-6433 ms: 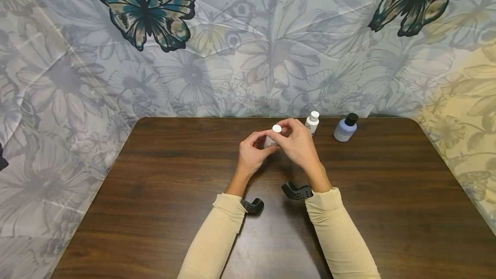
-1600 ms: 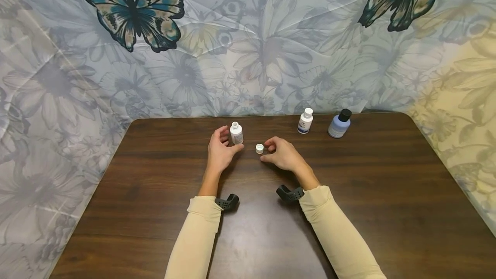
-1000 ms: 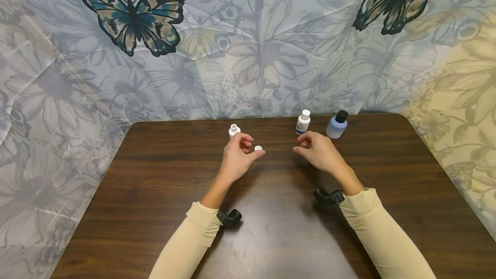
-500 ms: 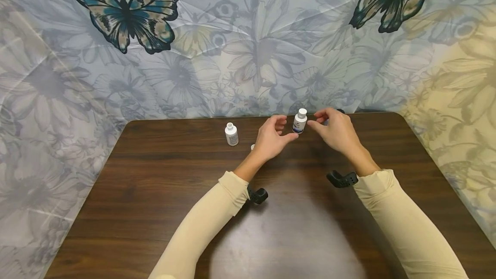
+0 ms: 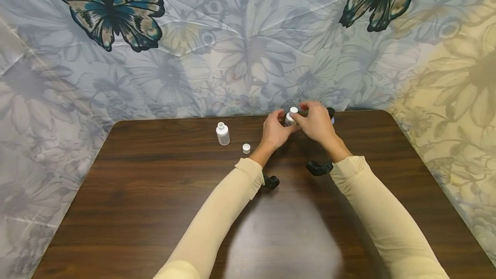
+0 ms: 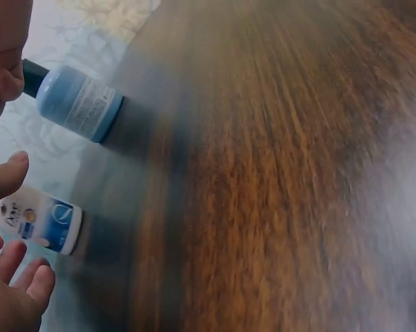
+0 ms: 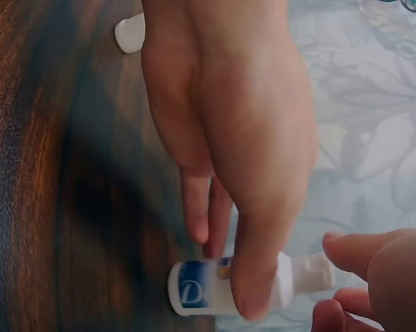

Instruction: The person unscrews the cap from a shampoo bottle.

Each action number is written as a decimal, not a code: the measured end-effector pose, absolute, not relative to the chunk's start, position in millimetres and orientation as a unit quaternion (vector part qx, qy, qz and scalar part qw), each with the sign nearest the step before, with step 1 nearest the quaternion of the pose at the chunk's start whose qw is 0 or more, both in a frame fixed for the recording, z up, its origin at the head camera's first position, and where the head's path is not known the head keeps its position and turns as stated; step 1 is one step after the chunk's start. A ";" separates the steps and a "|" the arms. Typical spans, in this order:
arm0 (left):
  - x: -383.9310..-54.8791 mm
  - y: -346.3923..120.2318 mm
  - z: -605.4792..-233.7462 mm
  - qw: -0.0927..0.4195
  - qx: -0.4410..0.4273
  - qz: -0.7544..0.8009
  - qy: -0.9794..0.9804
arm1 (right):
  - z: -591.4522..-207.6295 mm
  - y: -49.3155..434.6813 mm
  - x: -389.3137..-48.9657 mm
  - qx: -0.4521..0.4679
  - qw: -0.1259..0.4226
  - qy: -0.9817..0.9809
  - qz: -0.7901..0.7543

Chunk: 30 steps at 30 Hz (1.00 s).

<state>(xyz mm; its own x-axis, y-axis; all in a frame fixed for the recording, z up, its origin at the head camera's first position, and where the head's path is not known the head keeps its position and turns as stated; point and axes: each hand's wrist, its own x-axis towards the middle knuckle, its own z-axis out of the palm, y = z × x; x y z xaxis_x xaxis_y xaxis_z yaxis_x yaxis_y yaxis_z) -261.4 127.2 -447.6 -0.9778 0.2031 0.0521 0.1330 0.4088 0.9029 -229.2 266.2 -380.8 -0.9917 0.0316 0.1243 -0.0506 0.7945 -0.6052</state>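
Observation:
A small white bottle (image 5: 288, 120) with its white cap on stands near the table's back edge, between both hands in the head view. My left hand (image 5: 276, 132) is spread around its body; in the left wrist view the thumb and loose fingers (image 6: 36, 283) lie either side of the blue-marked label (image 6: 59, 221). My right hand (image 5: 318, 124) reaches over from the right. In the right wrist view its thumb (image 7: 356, 252) and fingers flank the cap (image 7: 317, 273) with a gap. Farther left stand an uncapped white bottle (image 5: 223, 134) and a loose white cap (image 5: 246, 148).
A light blue bottle (image 6: 79, 104) with a black cap stands right of the white one, mostly hidden behind the right hand in the head view. The dark wooden table (image 5: 155, 193) ends at the back against a floral, butterfly-patterned cloth (image 5: 186, 68).
The white bottle's cap came off and was set down, and both hands let go. They then moved right to the capped white bottle, the right hand now closing in over its cap.

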 end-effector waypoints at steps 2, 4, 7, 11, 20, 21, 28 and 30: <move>-263.4 129.7 -450.5 0.042 0.098 0.533 0.839 | -385.7 262.9 -232.5 -0.003 0.065 -0.944 0.324; -265.0 132.5 -452.2 0.043 0.094 0.535 0.838 | -389.3 260.5 -234.9 -0.006 0.072 -0.942 0.327; -266.7 136.2 -454.0 0.031 0.083 0.533 0.841 | -394.1 257.5 -237.3 -0.005 0.082 -0.939 0.333; -268.0 139.5 -456.7 0.014 0.074 0.528 0.846 | -398.8 254.9 -239.8 -0.005 0.090 -0.935 0.342; -269.1 139.9 -461.7 -0.001 0.076 0.537 0.840 | -405.2 254.1 -242.1 -0.013 0.106 -0.932 0.346; -268.9 139.6 -462.0 -0.001 0.076 0.537 0.840 | -405.3 253.8 -241.7 -0.013 0.105 -0.932 0.346; -262.6 138.5 -457.6 -0.004 0.080 0.549 0.832 | -400.2 254.5 -234.7 -0.006 0.115 -0.929 0.353; -258.5 138.6 -454.1 -0.008 0.085 0.556 0.827 | -396.8 254.7 -230.0 -0.003 0.121 -0.924 0.362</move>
<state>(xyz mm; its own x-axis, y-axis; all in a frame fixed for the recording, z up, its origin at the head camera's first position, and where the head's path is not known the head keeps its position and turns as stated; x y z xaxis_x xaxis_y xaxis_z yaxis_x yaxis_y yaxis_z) -258.5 138.6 -454.1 -0.9855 0.1318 0.1067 0.1486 0.3682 0.9178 -230.0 254.7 -396.8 -0.9705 0.0942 0.2218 -0.0814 0.7380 -0.6699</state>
